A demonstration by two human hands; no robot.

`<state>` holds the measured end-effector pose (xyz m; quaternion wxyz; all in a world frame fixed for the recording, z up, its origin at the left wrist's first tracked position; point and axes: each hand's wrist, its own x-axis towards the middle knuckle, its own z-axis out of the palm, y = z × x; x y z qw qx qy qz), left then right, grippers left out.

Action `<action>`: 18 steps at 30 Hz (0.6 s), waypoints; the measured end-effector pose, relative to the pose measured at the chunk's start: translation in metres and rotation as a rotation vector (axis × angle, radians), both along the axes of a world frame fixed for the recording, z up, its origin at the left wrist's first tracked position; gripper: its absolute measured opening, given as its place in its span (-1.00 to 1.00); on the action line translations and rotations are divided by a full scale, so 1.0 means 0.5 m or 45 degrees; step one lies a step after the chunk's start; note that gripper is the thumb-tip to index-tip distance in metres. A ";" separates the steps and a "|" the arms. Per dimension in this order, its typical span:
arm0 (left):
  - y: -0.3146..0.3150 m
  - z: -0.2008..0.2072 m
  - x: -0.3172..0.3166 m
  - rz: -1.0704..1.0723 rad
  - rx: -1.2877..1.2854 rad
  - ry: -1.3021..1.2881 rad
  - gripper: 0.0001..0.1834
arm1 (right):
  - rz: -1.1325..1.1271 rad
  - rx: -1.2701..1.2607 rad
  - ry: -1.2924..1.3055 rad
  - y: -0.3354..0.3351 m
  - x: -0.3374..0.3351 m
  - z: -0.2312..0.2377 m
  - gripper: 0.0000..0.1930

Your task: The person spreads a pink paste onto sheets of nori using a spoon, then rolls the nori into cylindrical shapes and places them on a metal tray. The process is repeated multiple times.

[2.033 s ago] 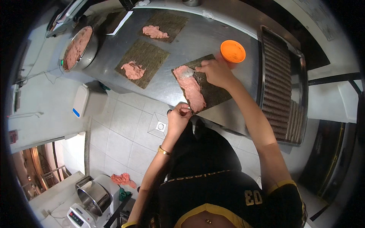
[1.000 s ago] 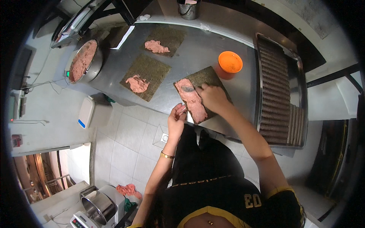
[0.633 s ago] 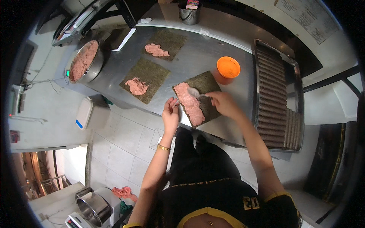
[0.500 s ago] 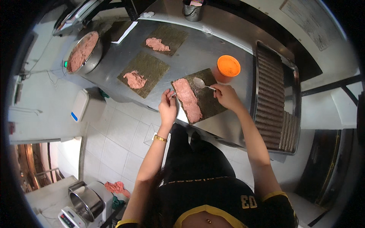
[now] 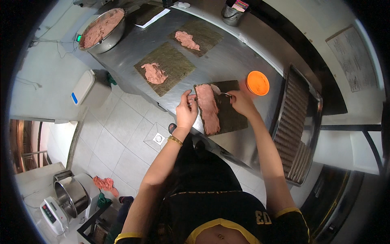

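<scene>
My right hand (image 5: 242, 102) grips a metal spoon (image 5: 219, 91) by its handle, with the bowl at the upper right edge of a pink paste strip (image 5: 209, 112). The smooth strip runs along the left side of a dark green seaweed sheet (image 5: 232, 116) on the steel table. Beside the sheet's left edge is my left hand (image 5: 186, 112), its fingers bent but apart and the tips at the edge. Farther left lie two more seaweed sheets (image 5: 178, 67) (image 5: 213, 38), each bearing a rough pink paste mound (image 5: 154, 73) (image 5: 187, 40).
An orange tub (image 5: 258, 83) stands beyond my right hand. At right, a metal tray (image 5: 319, 118) holds rows of dark rolls (image 5: 293, 118). A steel bowl of pink paste (image 5: 103, 30) sits at the far left. The steel table (image 5: 122, 53) ends just before my body.
The view has shifted, so the table's things appear displaced. The spoon has moved onto the paste strip's upper right edge. My left fingertips are now closer to the sheet's edge.
</scene>
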<state>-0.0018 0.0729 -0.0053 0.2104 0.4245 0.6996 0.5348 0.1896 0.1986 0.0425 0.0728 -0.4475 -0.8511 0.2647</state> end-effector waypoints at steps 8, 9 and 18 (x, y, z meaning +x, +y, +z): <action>0.000 -0.009 -0.003 0.018 0.029 0.036 -0.59 | 0.259 0.092 -0.273 0.087 -0.061 0.070 -0.65; -0.001 -0.008 -0.003 0.015 0.037 0.036 -0.59 | 0.302 0.102 -0.305 0.102 -0.068 0.072 -0.65; 0.002 -0.005 0.001 0.017 -0.010 0.036 -0.56 | 0.912 0.556 -0.520 0.151 -0.181 0.112 -0.67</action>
